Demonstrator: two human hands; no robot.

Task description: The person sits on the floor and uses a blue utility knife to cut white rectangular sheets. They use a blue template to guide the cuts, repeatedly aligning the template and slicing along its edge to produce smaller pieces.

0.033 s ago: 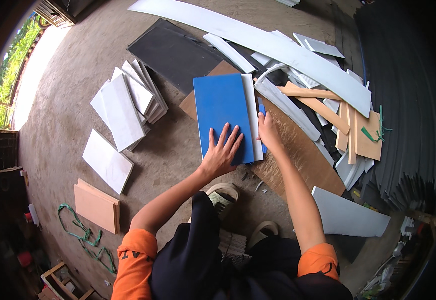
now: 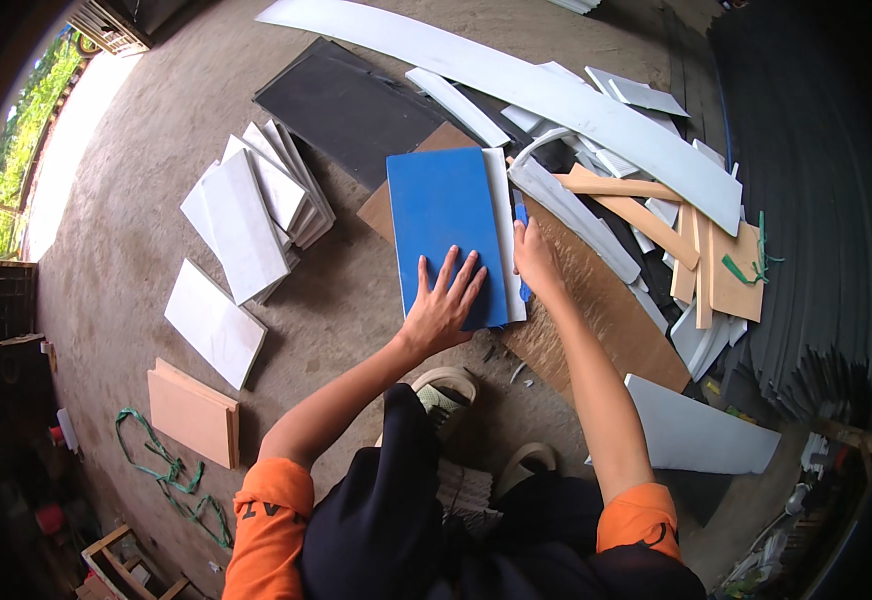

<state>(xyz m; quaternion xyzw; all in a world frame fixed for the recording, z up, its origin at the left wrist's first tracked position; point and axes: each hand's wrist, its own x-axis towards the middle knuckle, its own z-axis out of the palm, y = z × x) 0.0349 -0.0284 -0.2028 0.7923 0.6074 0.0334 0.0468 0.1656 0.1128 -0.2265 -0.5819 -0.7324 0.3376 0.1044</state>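
Note:
My left hand [image 2: 444, 300] lies flat with fingers spread on the lower part of a blue rectangular panel [image 2: 441, 205]. Beneath the panel is a white foam-like sheet [image 2: 500, 205], which sticks out as a narrow strip along the right edge. In my closed right hand [image 2: 536, 258] is a blue utility knife [image 2: 522, 214], its blade end pointing away from me beside that strip. Whether the blade touches the sheet cannot be made out. Both sheets rest on a brown board [image 2: 606, 320] on the floor.
White pieces [image 2: 246, 225] are stacked at the left, near tan blocks [image 2: 191, 410] and green twine [image 2: 171, 470]. A black sheet [image 2: 356, 100] lies beyond the panel. White and tan offcuts [image 2: 646, 220] heap up at the right, under a long white strip [image 2: 516, 85]. Dark sheets [image 2: 806, 200] stand farther right.
My right hand and the knife have shifted very slightly left, toward the white strip. The left hand and the blue panel stay in place.

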